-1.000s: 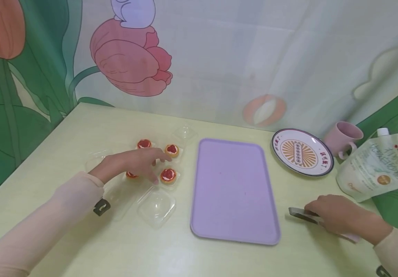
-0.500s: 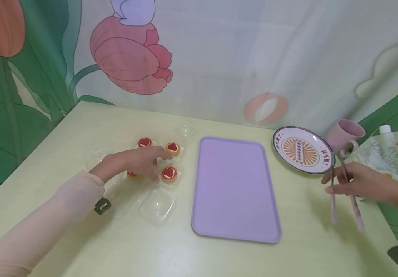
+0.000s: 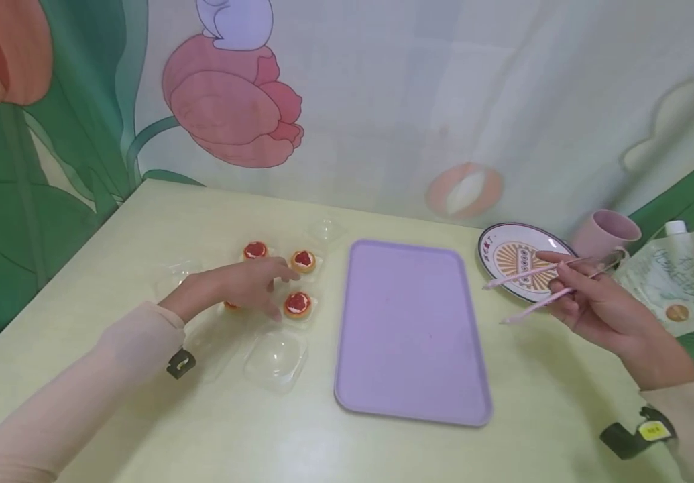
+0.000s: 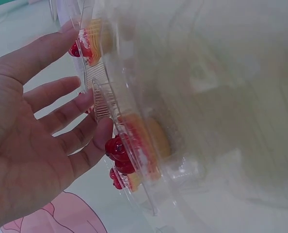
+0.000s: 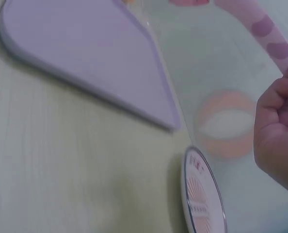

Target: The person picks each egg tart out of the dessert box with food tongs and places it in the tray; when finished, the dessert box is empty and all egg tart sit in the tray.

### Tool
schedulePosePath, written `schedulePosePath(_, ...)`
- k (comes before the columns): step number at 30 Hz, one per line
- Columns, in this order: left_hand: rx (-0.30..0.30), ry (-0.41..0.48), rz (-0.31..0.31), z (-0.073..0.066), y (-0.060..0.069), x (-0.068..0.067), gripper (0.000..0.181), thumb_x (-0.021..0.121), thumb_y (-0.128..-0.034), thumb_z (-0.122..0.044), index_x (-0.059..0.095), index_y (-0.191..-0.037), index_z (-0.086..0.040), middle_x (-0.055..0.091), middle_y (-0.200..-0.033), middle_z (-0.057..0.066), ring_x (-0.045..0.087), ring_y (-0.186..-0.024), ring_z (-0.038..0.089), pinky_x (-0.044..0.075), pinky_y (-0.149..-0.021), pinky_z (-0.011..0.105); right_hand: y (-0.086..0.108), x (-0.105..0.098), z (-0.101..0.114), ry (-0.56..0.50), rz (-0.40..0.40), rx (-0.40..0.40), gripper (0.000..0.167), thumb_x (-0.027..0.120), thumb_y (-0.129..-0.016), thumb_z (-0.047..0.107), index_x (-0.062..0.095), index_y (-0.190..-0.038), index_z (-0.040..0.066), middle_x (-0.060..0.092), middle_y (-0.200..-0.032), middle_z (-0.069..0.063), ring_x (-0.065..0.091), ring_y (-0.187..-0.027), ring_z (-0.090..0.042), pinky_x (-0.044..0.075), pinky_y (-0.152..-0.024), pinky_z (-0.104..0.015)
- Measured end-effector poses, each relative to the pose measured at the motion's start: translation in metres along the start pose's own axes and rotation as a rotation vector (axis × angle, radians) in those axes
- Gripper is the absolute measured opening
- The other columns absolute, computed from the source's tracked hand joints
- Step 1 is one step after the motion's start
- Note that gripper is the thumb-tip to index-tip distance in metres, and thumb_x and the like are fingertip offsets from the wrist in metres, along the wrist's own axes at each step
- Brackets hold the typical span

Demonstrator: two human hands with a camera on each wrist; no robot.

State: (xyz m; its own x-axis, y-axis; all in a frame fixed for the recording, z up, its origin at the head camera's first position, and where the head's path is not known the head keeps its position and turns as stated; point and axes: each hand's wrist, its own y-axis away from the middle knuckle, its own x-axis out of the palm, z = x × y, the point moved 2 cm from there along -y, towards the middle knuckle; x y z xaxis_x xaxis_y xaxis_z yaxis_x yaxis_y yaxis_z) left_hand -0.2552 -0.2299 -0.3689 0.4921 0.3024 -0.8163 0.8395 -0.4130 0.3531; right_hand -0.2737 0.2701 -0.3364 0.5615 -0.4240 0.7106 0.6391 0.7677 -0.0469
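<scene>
At the right side of the table, your right hand grasps a pair of pink tongs, thumb and fingers pinching them and the 2 tips spread apart, pointing left and raised above the tabletop. Darker pink patches mark the tongs in the right wrist view. Behind them sits a round plate with a sunburst print, and next to it stand a pink mug and a pale pouch with a white cap. Over on the left, your left hand is released, its fingers reaching out loosely among 4 small tarts topped in red. These sit in clear plastic packaging, with the tart under your palm partly hidden. Your left fingertips seem to touch a plastic edge, though blur in the left wrist view makes that uncertain. Between your 2 hands lies a lilac tray, flat on the tabletop, near the tarts and well apart from your right hand.
</scene>
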Motion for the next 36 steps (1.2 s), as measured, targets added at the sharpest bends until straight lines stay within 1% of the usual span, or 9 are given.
schedulePosePath(4,0.007,-0.005,-0.003,0.000,0.001,0.000,0.071,0.083,-0.0816,-0.022,0.052,-0.144,-0.009,0.053,-0.138,0.011,0.058,-0.100,0.024,0.054,-0.083,0.032,-0.020,0.008,-0.014,-0.031,0.073,-0.031,0.049,0.018,-0.107,-0.001,0.050,-0.144,0.006,0.069,-0.114,-0.018,0.067,-0.092,-0.023,0.056,-0.080,-0.029)
schedulePosePath(8,0.008,-0.017,-0.007,-0.001,0.003,0.000,0.070,0.083,-0.0819,-0.022,0.053,-0.144,-0.008,0.053,-0.140,0.012,0.058,-0.103,0.024,0.054,-0.088,0.034,-0.039,0.019,-0.028,-0.020,0.131,-0.054,0.054,0.019,-0.103,-0.011,0.043,-0.147,0.010,0.065,-0.121,-0.017,0.067,-0.100,-0.023,0.056,-0.088,-0.028)
schedulePosePath(10,0.003,-0.022,-0.007,-0.002,0.003,0.000,0.070,0.083,-0.0821,-0.022,0.053,-0.144,-0.009,0.052,-0.141,0.012,0.057,-0.106,0.024,0.054,-0.091,0.036,-0.047,0.024,-0.035,-0.013,0.137,-0.066,0.054,0.020,-0.103,-0.012,0.044,-0.146,0.010,0.065,-0.119,-0.016,0.067,-0.102,-0.021,0.055,-0.088,-0.027)
schedulePosePath(15,-0.012,-0.026,0.002,-0.003,0.002,0.000,0.070,0.082,-0.0825,-0.022,0.052,-0.144,-0.009,0.051,-0.144,0.012,0.056,-0.113,0.025,0.053,-0.097,0.039,-0.064,0.031,-0.052,-0.044,0.140,-0.113,0.045,0.025,-0.104,-0.011,0.052,-0.135,0.007,0.067,-0.110,-0.016,0.070,-0.095,-0.019,0.057,-0.083,-0.025)
schedulePosePath(18,-0.027,-0.020,0.002,-0.002,0.001,0.000,0.071,0.083,-0.0823,-0.023,0.052,-0.145,-0.010,0.052,-0.143,0.011,0.056,-0.115,0.026,0.052,-0.099,0.040,-0.073,0.034,-0.060,-0.028,0.141,-0.148,0.040,0.028,-0.104,-0.010,0.053,-0.131,0.005,0.071,-0.107,-0.018,0.071,-0.087,-0.018,0.057,-0.079,-0.024)
schedulePosePath(24,-0.071,0.016,0.002,-0.001,0.001,0.001,0.072,0.083,-0.0816,-0.023,0.051,-0.145,-0.012,0.055,-0.138,0.009,0.056,-0.116,0.026,0.054,-0.096,0.040,-0.091,0.044,-0.075,0.161,0.107,-0.211,0.036,0.036,-0.101,-0.013,0.053,-0.126,0.006,0.076,-0.103,-0.016,0.073,-0.076,-0.014,0.058,-0.071,-0.021)
schedulePosePath(27,-0.082,0.024,0.004,-0.001,0.002,0.002,0.072,0.083,-0.0816,-0.023,0.050,-0.145,-0.012,0.056,-0.138,0.009,0.056,-0.116,0.026,0.054,-0.096,0.040,-0.102,0.052,-0.084,0.311,0.050,-0.223,0.037,0.041,-0.099,-0.015,0.053,-0.124,0.010,0.077,-0.099,-0.012,0.071,-0.072,-0.011,0.057,-0.067,-0.021)
schedulePosePath(31,-0.074,0.005,-0.003,-0.002,0.003,0.002,0.072,0.084,-0.0811,-0.024,0.051,-0.144,-0.012,0.057,-0.137,0.009,0.058,-0.112,0.025,0.055,-0.094,0.039,-0.120,0.066,-0.096,0.495,-0.052,-0.243,0.037,0.050,-0.096,-0.014,0.052,-0.121,0.013,0.077,-0.091,-0.007,0.070,-0.067,-0.010,0.058,-0.064,-0.022)
schedulePosePath(36,-0.056,-0.007,-0.014,-0.002,0.001,0.002,0.072,0.084,-0.0810,-0.023,0.052,-0.144,-0.011,0.058,-0.135,0.009,0.058,-0.111,0.025,0.055,-0.094,0.039,-0.147,0.083,-0.110,0.653,-0.141,-0.241,0.038,0.061,-0.092,-0.011,0.050,-0.119,0.013,0.077,-0.086,-0.005,0.072,-0.064,-0.012,0.060,-0.063,-0.027)
